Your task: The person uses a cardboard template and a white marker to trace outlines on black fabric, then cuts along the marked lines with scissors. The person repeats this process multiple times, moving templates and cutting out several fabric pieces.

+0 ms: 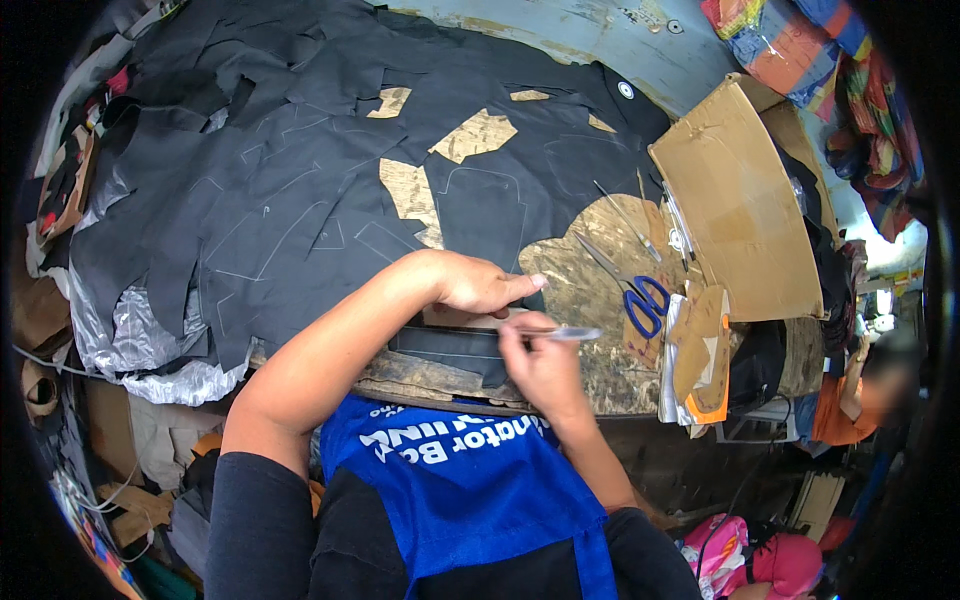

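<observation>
My left hand lies over a brown card template near the table's front edge, its index finger stretched to the right and pressing down. Part of the template is hidden under that hand. Closed around a pale, slim pen, my right hand works right beside the template's right end; the pen's tip is hard to make out. Beneath both lies a large black leather-like sheet marked with thin light outlines, with several cut-out gaps. Blue-handled scissors rest partly open to the right of my hands.
The worn wooden table shows at right. A cardboard box stands there, with a stack of papers and card patterns in front and slim tools beside it. Clear plastic bunches at left. Another person sits far right.
</observation>
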`<state>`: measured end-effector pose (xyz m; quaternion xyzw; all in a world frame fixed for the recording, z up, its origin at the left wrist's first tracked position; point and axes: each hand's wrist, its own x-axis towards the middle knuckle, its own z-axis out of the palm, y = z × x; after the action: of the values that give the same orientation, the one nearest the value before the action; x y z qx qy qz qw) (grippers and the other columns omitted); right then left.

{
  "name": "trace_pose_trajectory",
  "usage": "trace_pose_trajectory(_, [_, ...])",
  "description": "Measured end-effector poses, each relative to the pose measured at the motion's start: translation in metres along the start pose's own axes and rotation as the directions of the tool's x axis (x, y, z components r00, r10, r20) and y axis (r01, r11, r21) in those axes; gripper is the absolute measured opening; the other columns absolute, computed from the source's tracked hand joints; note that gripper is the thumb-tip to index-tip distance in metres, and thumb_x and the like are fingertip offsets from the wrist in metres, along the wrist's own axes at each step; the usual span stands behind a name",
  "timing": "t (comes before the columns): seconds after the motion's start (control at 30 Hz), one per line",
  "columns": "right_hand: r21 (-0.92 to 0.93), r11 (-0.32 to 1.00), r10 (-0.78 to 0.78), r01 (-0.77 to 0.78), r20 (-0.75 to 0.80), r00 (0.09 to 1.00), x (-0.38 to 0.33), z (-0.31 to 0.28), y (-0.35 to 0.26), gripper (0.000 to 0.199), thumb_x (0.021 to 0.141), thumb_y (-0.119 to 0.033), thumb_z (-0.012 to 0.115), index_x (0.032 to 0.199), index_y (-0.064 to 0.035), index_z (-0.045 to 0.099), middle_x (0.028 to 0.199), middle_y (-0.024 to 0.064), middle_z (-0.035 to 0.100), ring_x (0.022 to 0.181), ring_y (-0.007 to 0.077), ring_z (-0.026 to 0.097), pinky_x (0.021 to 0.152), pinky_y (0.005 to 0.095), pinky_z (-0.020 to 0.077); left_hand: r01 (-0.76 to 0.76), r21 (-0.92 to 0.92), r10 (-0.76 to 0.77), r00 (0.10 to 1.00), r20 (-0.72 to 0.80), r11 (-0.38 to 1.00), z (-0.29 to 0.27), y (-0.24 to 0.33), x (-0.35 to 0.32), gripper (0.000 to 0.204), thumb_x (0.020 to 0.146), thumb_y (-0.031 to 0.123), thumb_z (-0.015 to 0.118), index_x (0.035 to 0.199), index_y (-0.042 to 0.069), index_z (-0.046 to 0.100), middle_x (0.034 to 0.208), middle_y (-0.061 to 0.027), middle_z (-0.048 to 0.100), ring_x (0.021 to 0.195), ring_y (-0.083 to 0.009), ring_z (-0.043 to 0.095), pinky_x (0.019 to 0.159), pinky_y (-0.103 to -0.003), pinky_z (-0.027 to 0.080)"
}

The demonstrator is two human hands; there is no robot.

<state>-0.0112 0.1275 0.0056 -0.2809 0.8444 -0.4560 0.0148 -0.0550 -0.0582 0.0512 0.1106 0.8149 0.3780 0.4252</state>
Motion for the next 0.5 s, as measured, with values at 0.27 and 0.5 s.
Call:
trace_pose_trajectory(0.27, [0.322,0.944,0.178,-0.079,-0.291,0.940,-0.020,-0.009,0.034,0.007,0.086,-0.004,0.064,0.084,0.0017,0.061,0.079,0.0067,0.065,0.069,0.0113,0.061,0.063,0.0238,0.0480,-0.072,0.417,0.246,0.892,-0.379,0.906,0.088,-0.003,-0.028,0.060,0.093,0.043,0.047,0.137,0.003,0.039,0.130,-0.0241,0.049,0.125,-0.0372,0.044,0.095,-0.066,0.035])
trace_pose_trajectory(0.5, [0.164,0.986,0.068,-0.030,-0.234,0.970,-0.017,0.004,0.045,0.005,0.087,-0.003,0.063,0.086,0.0021,0.062,0.083,0.0070,0.066,0.074,0.0092,0.059,0.067,0.0228,0.0479,-0.014,0.454,0.286,0.792,-0.538,0.891,0.147,-0.033,-0.078,0.047,0.087,0.030,0.060,0.127,0.007,0.052,0.135,-0.0092,0.051,0.128,-0.0209,0.044,0.101,-0.065,0.026])
